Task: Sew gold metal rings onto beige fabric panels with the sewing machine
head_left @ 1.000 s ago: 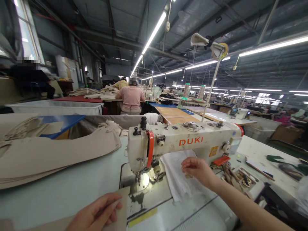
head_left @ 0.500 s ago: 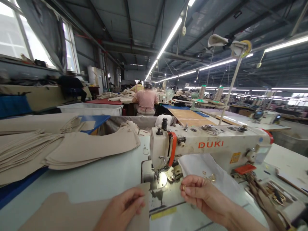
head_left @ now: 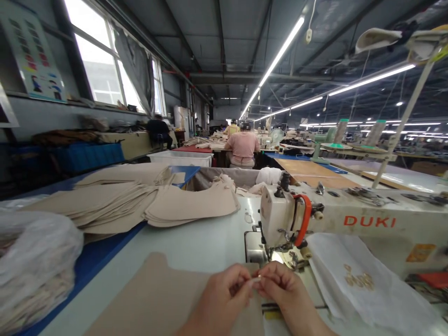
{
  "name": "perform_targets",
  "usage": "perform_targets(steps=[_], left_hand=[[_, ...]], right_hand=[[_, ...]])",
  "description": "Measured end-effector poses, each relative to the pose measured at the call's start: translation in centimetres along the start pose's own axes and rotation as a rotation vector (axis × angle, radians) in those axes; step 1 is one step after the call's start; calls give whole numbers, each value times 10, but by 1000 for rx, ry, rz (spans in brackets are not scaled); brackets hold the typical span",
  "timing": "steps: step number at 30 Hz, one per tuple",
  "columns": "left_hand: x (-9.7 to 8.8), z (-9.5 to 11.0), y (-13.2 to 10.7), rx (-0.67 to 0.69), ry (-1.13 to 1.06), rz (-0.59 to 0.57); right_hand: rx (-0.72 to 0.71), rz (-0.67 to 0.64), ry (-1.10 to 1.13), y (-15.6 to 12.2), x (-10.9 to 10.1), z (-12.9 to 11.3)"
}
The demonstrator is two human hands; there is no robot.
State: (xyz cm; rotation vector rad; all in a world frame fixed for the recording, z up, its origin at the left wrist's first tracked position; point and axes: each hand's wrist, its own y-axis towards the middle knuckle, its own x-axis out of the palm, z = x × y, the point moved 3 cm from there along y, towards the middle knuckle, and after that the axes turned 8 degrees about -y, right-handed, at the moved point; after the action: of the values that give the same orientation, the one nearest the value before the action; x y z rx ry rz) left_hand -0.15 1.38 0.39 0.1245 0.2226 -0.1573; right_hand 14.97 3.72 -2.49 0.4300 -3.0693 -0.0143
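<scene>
Head view: I have the left hand (head_left: 224,294) and right hand (head_left: 284,293) together at half past five, pinching a tiny, shiny gold-coloured piece (head_left: 259,276), apparently positioning it, which calls for steadiness.

Orange "DUKI" on sewing machine (head_left: 367,212); wall poster (head_left: 37,60) illegible.

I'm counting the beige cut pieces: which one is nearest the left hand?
The separate piece lying flat beneath the left hand; the others lie in layered stacks farther back.
</scene>
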Motion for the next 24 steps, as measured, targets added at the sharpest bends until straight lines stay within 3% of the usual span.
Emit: perform_targets(steps=[5,11,16,24], left_hand=[[2,-3,3,-22,-60,37],[3,-2,3,-47,-80,73],[8,-2,-1,-81,-67,15],[5,-10,0,-83,-127,-79]], right_hand=[[23,-20,7,-3,2,1],[-62,19,-32,-9,7,-10],[-201,88,-181,-10,9,-11],[-342,-12,-531,-17,14,-15]])
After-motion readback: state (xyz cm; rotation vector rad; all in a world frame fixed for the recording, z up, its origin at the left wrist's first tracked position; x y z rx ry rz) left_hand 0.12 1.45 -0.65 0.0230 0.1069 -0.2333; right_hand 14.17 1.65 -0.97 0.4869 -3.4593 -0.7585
